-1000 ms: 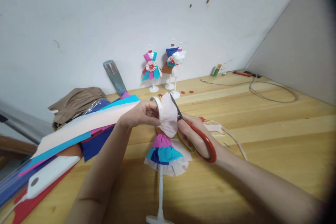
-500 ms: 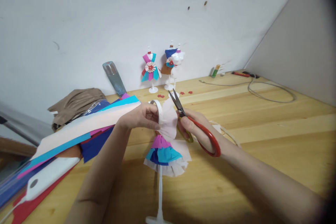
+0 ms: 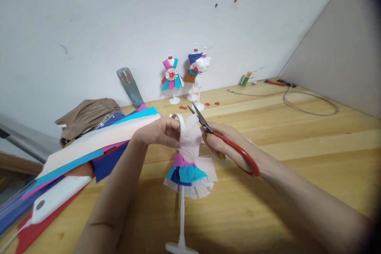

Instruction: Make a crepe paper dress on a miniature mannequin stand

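My left hand [image 3: 160,133] is closed round a white roll of tape [image 3: 182,127], its fingers inside the ring. A rounded piece of pale pink paper [image 3: 192,139] stands against the roll, over the top of a small mannequin. My right hand [image 3: 224,143] is shut on scissors [image 3: 232,147] with red and yellow handles. Their dark blades are a little apart, pointing up and left beside the paper's upper edge. Below both hands, a layered paper skirt [image 3: 187,172] in magenta, blue and pale pink hangs on the mannequin's white stand [image 3: 182,222].
Several coloured paper sheets [image 3: 98,139] lie at left with a white glue gun [image 3: 59,198]. A brown cloth [image 3: 89,117] and a grey bottle [image 3: 130,87] are behind. Dressed mini mannequins [image 3: 172,73] stand by the wall, near red paper flowers [image 3: 207,104]. A cable [image 3: 297,105] loops at right.
The scissors have tipped leftward and their blades have parted a little more. My right hand has shifted slightly right, while my left hand stays nearly still. The view has moved a little.
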Action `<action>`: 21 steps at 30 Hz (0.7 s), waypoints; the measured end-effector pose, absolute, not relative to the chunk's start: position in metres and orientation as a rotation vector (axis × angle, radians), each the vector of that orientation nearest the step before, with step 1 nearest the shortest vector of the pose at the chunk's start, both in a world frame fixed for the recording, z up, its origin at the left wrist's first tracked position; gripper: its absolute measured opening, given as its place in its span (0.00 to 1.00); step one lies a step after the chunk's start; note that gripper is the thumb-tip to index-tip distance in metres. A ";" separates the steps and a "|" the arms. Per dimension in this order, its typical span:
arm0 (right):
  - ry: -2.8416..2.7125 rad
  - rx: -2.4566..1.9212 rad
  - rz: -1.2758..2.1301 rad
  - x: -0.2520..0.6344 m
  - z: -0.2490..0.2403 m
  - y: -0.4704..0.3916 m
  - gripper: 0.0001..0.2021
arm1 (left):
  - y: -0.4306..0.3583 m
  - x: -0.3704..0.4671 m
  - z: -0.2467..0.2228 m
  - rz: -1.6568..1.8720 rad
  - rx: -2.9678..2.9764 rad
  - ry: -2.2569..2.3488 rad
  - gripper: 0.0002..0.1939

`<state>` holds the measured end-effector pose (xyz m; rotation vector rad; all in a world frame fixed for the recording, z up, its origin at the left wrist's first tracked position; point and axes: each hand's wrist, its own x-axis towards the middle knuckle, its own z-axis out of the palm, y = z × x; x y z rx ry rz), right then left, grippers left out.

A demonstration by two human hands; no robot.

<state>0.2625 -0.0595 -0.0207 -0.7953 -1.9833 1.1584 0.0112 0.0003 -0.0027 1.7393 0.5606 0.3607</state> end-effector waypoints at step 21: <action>-1.877 -0.995 1.075 0.259 -0.023 -0.059 0.19 | -0.002 0.013 0.001 0.389 1.677 0.557 0.14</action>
